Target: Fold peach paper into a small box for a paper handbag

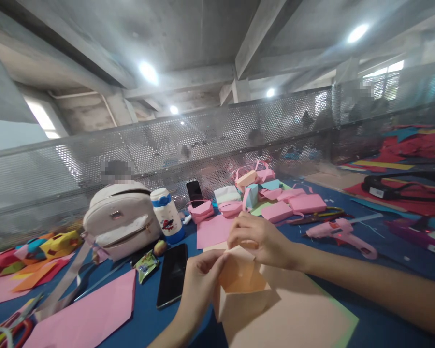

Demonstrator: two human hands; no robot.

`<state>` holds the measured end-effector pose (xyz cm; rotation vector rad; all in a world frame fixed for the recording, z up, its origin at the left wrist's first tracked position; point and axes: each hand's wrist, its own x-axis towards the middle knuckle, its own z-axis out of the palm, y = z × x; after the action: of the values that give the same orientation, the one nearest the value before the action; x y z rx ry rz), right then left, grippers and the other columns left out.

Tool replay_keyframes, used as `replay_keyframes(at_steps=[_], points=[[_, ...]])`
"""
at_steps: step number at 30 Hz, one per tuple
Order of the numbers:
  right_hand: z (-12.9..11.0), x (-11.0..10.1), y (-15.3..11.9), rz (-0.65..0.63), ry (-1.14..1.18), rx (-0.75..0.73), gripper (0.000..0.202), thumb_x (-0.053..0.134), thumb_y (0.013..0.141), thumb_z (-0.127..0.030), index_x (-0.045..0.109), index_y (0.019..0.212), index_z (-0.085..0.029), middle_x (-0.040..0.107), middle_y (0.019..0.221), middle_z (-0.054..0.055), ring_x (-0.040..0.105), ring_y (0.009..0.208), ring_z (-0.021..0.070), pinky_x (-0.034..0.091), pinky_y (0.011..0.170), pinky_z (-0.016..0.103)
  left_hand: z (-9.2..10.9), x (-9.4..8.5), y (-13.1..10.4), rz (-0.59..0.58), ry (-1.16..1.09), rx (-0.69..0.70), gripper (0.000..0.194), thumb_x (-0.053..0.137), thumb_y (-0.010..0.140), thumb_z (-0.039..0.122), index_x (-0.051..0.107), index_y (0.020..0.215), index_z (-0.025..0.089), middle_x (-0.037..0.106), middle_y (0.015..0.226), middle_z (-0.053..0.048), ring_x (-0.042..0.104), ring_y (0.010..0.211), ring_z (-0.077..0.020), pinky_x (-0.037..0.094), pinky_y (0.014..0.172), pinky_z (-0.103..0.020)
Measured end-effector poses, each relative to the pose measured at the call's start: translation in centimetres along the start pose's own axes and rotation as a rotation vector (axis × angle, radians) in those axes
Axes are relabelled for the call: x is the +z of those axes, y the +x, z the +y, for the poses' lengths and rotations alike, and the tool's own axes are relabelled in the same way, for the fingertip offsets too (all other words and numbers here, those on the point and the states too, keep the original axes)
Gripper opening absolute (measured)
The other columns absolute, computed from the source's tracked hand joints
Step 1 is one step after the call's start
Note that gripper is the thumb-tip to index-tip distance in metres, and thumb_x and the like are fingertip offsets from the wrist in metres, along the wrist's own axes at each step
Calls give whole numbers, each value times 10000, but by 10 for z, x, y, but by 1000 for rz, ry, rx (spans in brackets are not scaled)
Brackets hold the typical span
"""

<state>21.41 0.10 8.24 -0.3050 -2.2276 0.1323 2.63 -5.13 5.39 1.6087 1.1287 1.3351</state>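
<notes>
A folded peach paper piece (241, 275) stands between both hands, low in the middle of the view. The left hand (201, 278) pinches its left edge with thumb and fingers pressed together, while the right hand (259, 239) comes over from the right and grips its top edge, fingers curled down on the fold. The piece rests on a larger peach sheet (300, 314) that lies flat on the blue bench (148, 319). Just left of the left hand lies a black phone (172, 275), face up, with a small snack packet (145, 265) beside it. Further left a pink sheet (90, 314) lies flat, and behind it sits a white backpack (119, 220) next to a white bottle (167, 215) with a blue base. A second phone (195, 192) leans upright against the perforated metal screen (239, 130) that closes off the far edge of the bench. Small pink paper bags (290, 205) cluster beyond the right hand, and a pink glue gun (342, 234) lies to their right. Overhead are concrete beams and round ceiling lights (148, 72).
</notes>
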Motion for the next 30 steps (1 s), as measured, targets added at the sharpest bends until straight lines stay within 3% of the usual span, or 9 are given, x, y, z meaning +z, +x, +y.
replay_keyframes(at_steps=[6,10,14,20,30], points=[[1,-5,1,-45,21,7,228,492,882,-64,674,947,-183,626,905,58,501,853,197,412,763,330,-2,-3,-1,50,51,31,306,691,800,435,817,867,164,780,784,-77,703,760,-247,531,669,-258],[-3,-8,2,-53,81,58,246,444,945,-173,689,942,-188,619,899,58,505,841,201,410,789,357,-3,-5,-1,57,48,28,292,692,808,425,811,921,184,788,860,-75,716,839,-267,545,736,-277],[-5,-2,1,2,95,138,157,600,939,-304,697,901,-186,650,876,42,524,852,194,406,766,321,-3,-4,-2,62,64,36,279,704,803,419,809,934,197,790,890,-71,721,873,-269,549,761,-270],[-10,4,0,57,131,244,58,694,871,-183,694,815,-195,678,826,10,548,860,189,404,803,319,-1,-3,-3,82,124,76,296,680,825,434,806,945,195,790,888,-75,729,850,-262,558,734,-257],[-14,2,2,118,236,369,147,674,832,-70,614,776,-192,621,834,-16,526,834,157,399,761,280,3,-4,-9,127,172,153,251,658,846,371,801,960,198,788,893,-68,747,809,-256,573,683,-236]])
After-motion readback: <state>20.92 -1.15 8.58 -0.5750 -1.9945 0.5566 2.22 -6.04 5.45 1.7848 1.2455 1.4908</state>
